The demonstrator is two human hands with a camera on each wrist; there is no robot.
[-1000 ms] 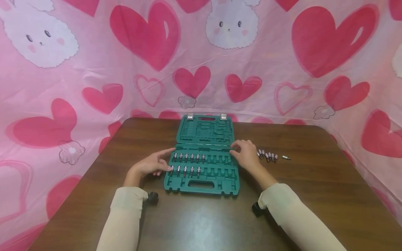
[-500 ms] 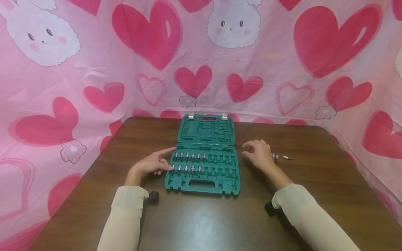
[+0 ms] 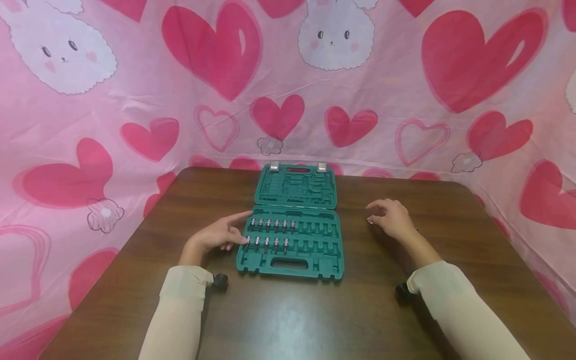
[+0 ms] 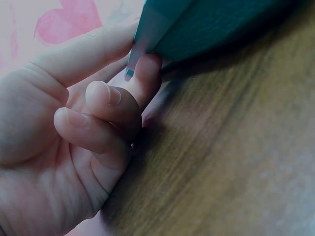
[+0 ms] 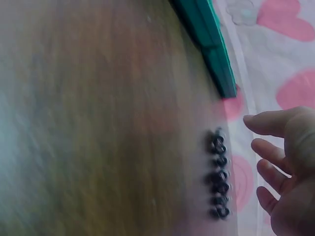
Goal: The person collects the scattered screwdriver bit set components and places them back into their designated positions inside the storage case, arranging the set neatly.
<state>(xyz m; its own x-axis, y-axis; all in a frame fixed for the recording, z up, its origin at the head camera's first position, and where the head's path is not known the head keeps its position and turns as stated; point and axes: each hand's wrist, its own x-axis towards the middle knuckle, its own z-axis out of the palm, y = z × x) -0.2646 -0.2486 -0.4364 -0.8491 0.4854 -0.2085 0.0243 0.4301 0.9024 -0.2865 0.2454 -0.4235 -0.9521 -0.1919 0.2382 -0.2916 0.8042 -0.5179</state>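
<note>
A green plastic bit socket case (image 3: pixel 290 270) lies open on the table, two rows of silver bit sockets (image 3: pixel 266 244) in its left half and bare slots in its right half. My left hand (image 3: pixel 213 236) holds the case's left edge, thumb on top by the front row; in the left wrist view its fingers (image 4: pixel 147 73) lie against the case wall. Right of the case, my right hand (image 3: pixel 393 220) is over the loose bit sockets (image 5: pixel 220 177), mostly hiding them in the head view. Its fingers are loosely bent and apart from them in the right wrist view.
The case lid (image 3: pixel 295 187) stands raised at the back, with two metal latches (image 3: pixel 322 167) on its far edge. The brown wooden table (image 3: pixel 288 320) reaches back to a pink heart-patterned cloth (image 3: pixel 288 125). Dark wrist cameras hang below both sleeves.
My right hand has left the right edge of the case and moved right to above the loose bit sockets. My left hand has stayed at the left edge of the case.
</note>
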